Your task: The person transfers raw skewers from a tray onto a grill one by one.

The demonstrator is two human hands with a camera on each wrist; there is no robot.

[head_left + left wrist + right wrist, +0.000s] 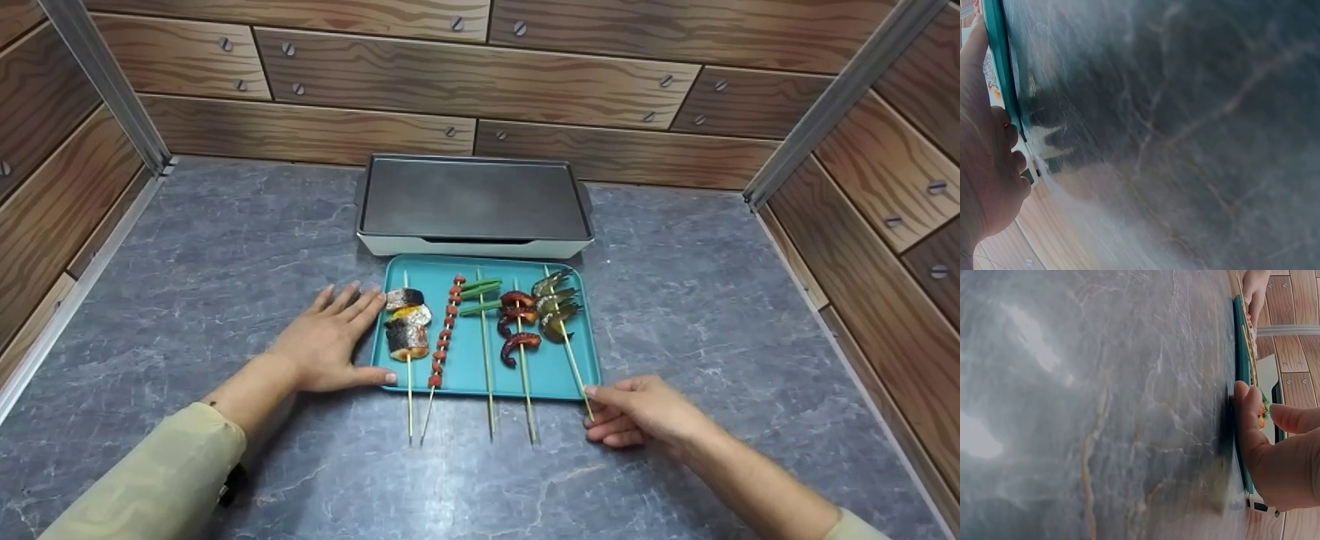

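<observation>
A teal tray [465, 367] carries several wooden skewers side by side. From left to right they hold fish chunks [407, 341], small red pieces [448, 321], green stalks [480, 289], dark red tentacle pieces [520, 341] and shrimp [555, 307]. My left hand [322, 341] lies with its fingers spread along the tray's left side, thumb at the front corner. At the front right corner, my right hand [649, 412] holds the lower end of the shrimp skewer between thumb and fingers. In the right wrist view that hand [1280, 461] hides the skewer end.
Directly behind the tray stands a flat electric griddle [469, 199] with a dark plate and a white base. Wood-patterned panels [480, 75] and metal corner posts [840, 105] enclose the grey marbled tabletop [247, 225]. The skewer ends jut past the tray's front rim.
</observation>
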